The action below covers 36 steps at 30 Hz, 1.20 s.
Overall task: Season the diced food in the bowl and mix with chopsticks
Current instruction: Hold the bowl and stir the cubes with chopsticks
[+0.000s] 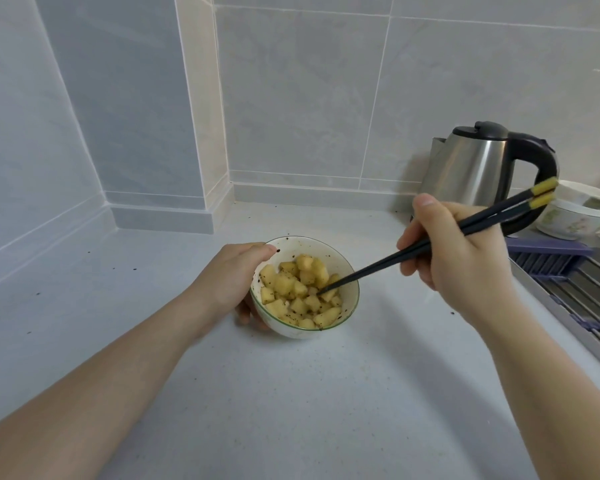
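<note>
On the counter: a pale counter (291, 393) set into a tiled corner, scattered with dark specks of seasoning.
Bowl: a small white bowl (349, 282) with a thin green rim stands on the counter near its middle, between the two hands; dark specks dot its inner wall.
Diced food: yellow cubes (300, 292) flecked with dark seasoning fill the bowl to about half its depth.
Left hand: the left hand (236, 275) wraps the bowl's left side, thumb lying along the far rim and fingers curled round the outer wall underneath; it grips the bowl.
Right hand: the right hand (461, 247) is raised above and to the right of the bowl, clear of it, with fingers curled round a pair of chopsticks in a firm hold.
Chopsticks: dark chopsticks (378, 266) with yellow top ends slant down to the left from the right hand; their tips are in the diced food at the right part of the bowl.
Kettle: a steel kettle (478, 168) with a black lid and handle stands at the back right, against the wall, well apart from the bowl.
Far right: a white lidded container (572, 220) sits beside the kettle, with a purple-edged drying rack (575, 282) in front of it over the sink.
</note>
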{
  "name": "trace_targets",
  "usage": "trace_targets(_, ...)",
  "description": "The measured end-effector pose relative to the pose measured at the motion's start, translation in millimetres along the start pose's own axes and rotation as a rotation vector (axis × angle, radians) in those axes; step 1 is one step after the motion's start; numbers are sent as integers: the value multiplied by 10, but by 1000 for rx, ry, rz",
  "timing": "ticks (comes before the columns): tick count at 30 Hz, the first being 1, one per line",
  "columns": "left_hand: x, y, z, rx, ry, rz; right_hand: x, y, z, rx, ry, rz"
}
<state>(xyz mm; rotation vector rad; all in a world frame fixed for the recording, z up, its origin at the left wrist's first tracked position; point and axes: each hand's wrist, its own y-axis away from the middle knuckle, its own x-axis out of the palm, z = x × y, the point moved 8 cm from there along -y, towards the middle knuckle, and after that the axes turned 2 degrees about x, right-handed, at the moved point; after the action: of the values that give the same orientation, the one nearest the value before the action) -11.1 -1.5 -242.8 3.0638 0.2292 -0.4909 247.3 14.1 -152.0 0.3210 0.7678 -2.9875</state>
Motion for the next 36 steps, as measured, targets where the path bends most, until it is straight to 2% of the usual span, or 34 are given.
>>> trace_targets(6,-15,-14,14,-7,0,-24,298,116,9,-8,37,178)
trace_targets(9,-16,-16,9,1,3,-23,297,109,-12,-16,102,148)
trace_targets(16,-16,-11,6,6,9,-25,114,13,-111,142,182,100)
trace_targets(20,-21,-7,12,1,5,-20,145,24,-97,115,130,109)
trace_targets(25,-12,-3,-2,5,0,-13,163,42,37,-15,34,126)
trace_targets(30,-8,0,-1,3,-3,-6,-132,-28,101,-56,32,26)
trace_targets(32,-8,7,-4,5,-8,-3,-121,-28,100,-48,26,73)
trace_targets(36,-6,5,-17,7,-10,-11,263,110,47,-29,52,265)
